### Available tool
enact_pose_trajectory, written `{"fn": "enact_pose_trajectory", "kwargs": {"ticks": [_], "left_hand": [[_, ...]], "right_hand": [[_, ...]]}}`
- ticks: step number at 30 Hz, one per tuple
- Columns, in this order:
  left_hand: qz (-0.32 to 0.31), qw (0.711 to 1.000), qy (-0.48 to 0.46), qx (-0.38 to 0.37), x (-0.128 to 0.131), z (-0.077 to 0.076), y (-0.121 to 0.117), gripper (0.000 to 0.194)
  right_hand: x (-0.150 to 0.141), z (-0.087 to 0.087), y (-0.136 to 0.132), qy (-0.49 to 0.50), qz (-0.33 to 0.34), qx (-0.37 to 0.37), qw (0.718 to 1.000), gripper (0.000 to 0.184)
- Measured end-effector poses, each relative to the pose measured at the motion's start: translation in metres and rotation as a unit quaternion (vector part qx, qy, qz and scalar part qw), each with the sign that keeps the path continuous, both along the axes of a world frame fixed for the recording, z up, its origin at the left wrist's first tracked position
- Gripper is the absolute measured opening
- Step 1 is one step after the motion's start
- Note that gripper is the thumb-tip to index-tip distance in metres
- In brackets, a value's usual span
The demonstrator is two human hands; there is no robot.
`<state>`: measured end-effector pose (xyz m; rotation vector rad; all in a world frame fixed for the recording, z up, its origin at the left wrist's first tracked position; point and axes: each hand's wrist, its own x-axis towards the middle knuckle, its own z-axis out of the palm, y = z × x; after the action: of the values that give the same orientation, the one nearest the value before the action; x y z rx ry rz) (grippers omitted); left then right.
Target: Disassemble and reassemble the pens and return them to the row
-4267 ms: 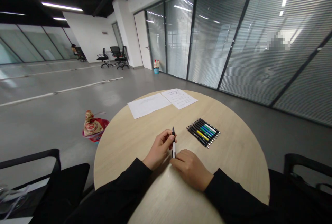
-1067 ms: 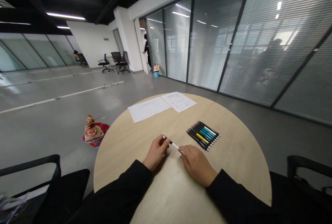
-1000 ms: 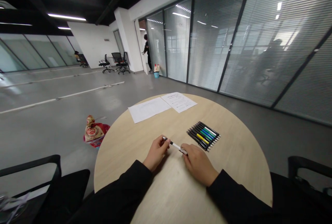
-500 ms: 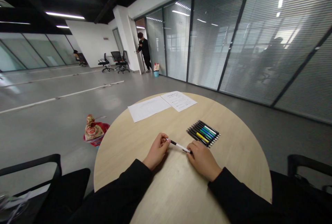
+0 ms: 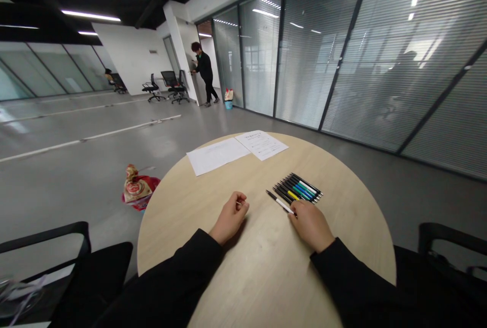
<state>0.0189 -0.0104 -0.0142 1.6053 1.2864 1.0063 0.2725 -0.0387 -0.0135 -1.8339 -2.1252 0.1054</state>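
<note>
My right hand point(image 5: 311, 222) grips the rear end of a black-and-white pen point(image 5: 282, 203), which slants across the tabletop with its tip pointing to the far left. Just beyond it lies a row of pens point(image 5: 300, 188), several of them side by side, black with white, green, blue and yellow barrels. The held pen is nearly parallel to that row, close to its left side. My left hand point(image 5: 230, 217) rests on the table to the left, fingers curled together. A small pale bit shows between its fingers, too small to name.
Two printed sheets of paper point(image 5: 262, 144) lie at the far side of the round wooden table point(image 5: 182, 206). A red-and-tan bag point(image 5: 139, 187) stands on the floor at left. Black chairs point(image 5: 95, 277) flank the table. A person point(image 5: 205, 72) stands by the open door.
The pen has left my left hand and moved right with my right hand, towards the row. My left hand stayed in place. The person at the door has stepped out further.
</note>
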Motion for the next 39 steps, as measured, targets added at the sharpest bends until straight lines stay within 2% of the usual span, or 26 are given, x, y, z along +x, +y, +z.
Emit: {"fn": "enact_pose_trajectory", "kwargs": {"ticks": [5, 19, 29, 31, 34, 37, 39], "left_hand": [[-0.005, 1.000, -0.007, -0.005, 0.000, 0.003, -0.001, 0.025], [-0.022, 1.000, 0.013, 0.001, 0.001, 0.007, -0.003, 0.021], [-0.031, 0.998, 0.043, 0.019, 0.001, 0.012, -0.004, 0.020], [-0.036, 0.996, 0.070, 0.038, 0.002, 0.013, -0.005, 0.019], [-0.064, 0.987, 0.125, 0.078, 0.003, 0.013, -0.009, 0.017], [-0.105, 0.967, 0.187, 0.138, 0.004, 0.013, -0.012, 0.018], [-0.128, 0.947, 0.233, 0.183, 0.001, 0.013, -0.013, 0.024]], "right_hand": [[0.006, -0.001, 0.002, 0.001, -0.022, 0.003, 1.000, 0.007], [0.012, -0.001, 0.001, 0.011, -0.018, -0.009, 1.000, 0.003], [0.010, 0.002, 0.000, 0.069, -0.030, 0.042, 0.996, 0.011], [0.010, 0.004, 0.000, 0.082, -0.013, 0.053, 0.995, 0.012], [0.005, 0.005, -0.002, 0.108, 0.050, 0.068, 0.991, 0.012], [-0.007, 0.006, -0.007, 0.131, 0.130, 0.075, 0.980, 0.012], [-0.017, 0.006, -0.012, 0.136, 0.173, 0.080, 0.972, 0.018]]}}
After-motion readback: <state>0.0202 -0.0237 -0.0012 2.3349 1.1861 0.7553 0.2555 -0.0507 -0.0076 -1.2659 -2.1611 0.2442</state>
